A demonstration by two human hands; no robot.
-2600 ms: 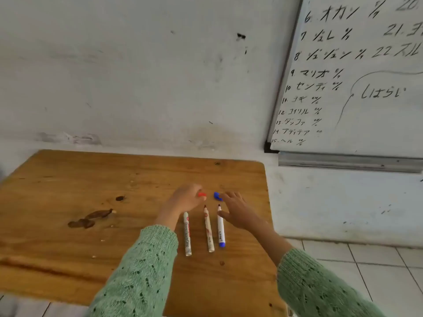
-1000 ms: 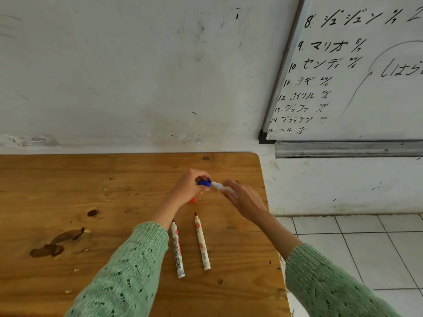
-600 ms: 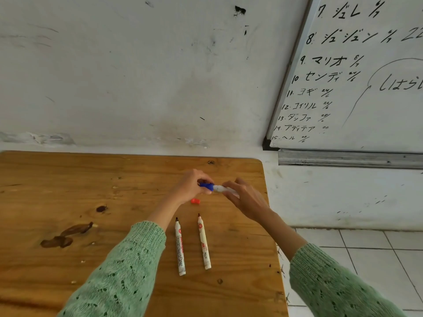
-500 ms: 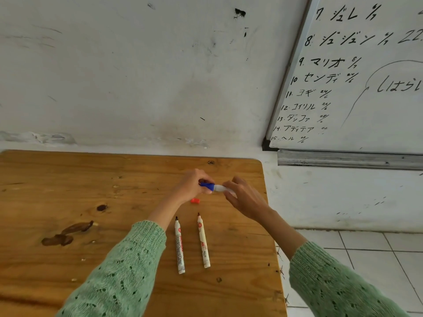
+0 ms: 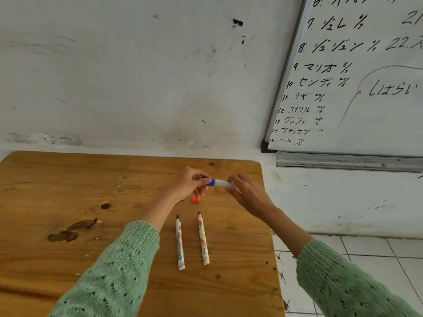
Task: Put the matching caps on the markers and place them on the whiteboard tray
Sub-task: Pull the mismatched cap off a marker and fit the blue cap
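Above the wooden table (image 5: pixel 68 184) I hold the blue marker (image 5: pixel 222 183) level between both hands. My left hand (image 5: pixel 188 184) pinches its blue cap (image 5: pixel 210 181), which sits on the marker's tip. My right hand (image 5: pixel 248 194) grips the white barrel. A small red cap (image 5: pixel 195 200) lies on the table just below my left hand. Two uncapped white markers lie side by side nearer to me: one with a black tip (image 5: pixel 179 242) on the left, one with a dark red tip (image 5: pixel 203 239) on the right. The metal whiteboard tray (image 5: pixel 343 162) runs along the wall at the right.
The whiteboard (image 5: pixel 354 76) with black writing hangs above the tray. The table's right edge ends near my right forearm, with white floor tiles (image 5: pixel 366 250) beyond. Dark stains (image 5: pixel 71 229) mark the table's left part. A white wall (image 5: pixel 137 76) stands behind the table.
Both hands lifted the blue marker and blue cap off the table and brought them together. The red cap now lies uncovered. In the last half second the hands have hardly moved.
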